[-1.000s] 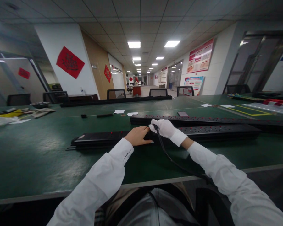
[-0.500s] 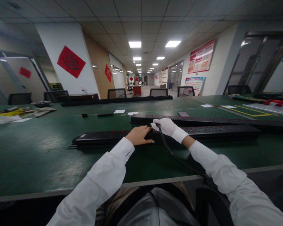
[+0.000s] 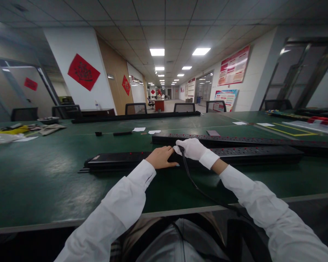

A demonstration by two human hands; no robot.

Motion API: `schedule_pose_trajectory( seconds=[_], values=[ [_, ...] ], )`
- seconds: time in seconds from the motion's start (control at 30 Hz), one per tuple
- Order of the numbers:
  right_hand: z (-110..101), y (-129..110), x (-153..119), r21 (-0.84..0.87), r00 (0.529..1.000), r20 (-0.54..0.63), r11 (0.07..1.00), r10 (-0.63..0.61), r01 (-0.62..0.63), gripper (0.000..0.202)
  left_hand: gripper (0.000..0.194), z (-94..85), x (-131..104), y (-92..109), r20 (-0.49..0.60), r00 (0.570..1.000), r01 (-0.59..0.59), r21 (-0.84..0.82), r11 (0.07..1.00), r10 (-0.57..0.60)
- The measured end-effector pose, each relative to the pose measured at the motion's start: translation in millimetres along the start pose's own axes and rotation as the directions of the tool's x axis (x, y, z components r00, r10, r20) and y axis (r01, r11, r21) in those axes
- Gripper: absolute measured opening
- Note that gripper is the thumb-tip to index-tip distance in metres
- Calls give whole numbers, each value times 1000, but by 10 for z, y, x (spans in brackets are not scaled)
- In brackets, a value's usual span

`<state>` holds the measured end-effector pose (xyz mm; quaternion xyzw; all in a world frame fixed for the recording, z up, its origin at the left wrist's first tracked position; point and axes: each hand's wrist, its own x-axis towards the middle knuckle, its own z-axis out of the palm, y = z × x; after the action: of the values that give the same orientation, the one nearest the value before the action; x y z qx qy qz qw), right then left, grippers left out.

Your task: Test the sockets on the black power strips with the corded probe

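A long black power strip (image 3: 113, 159) with red dots along its top lies across the green table in front of me. My bare left hand (image 3: 161, 158) grips it near the middle, fingers over the top and thumb along the near side. Just right of that, my white-gloved right hand (image 3: 192, 148) is closed on the end of a black cable (image 3: 190, 175), held at the strip's top. From there the cable runs down over the table's front edge. My hands hide the spot where the cable end and strip come together.
Behind lies a second long black strip (image 3: 276, 140), reaching right. Farther back are a small black block (image 3: 98, 134), a short black bar (image 3: 122, 133), white papers (image 3: 139, 129) and another long black bar (image 3: 136, 116). A bowl (image 3: 48, 120) stands at the far left.
My right hand has dipped slightly with the cable end, and the hanging cable has swung a little left. My left hand keeps its place on the power strip.
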<state>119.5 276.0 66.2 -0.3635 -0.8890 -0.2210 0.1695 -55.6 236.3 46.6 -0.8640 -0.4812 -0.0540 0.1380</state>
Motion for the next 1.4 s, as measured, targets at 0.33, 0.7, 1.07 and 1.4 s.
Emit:
schedule_pose_trajectory(
  seconds=[0.33, 0.7, 1.07, 1.4],
  values=[
    [-38, 32, -14, 26, 991, -25, 991, -134, 135, 38, 57, 5, -3, 4, -10, 1000, 1, -5, 1000, -1],
    [100, -29, -41, 75, 996, -49, 994, -77, 81, 33, 60, 0, -4, 14, -5, 1000, 18, -27, 999, -18],
    [123, 11, -30, 79, 996, -50, 994, -69, 73, 35, 63, -2, -6, 9, -17, 1000, 18, -15, 1000, -18],
    [-1, 206, -9, 152, 978, -29, 966, -206, 208, 36, 68, -34, -1, 47, -20, 1000, 21, 3, 1000, -21]
  ],
)
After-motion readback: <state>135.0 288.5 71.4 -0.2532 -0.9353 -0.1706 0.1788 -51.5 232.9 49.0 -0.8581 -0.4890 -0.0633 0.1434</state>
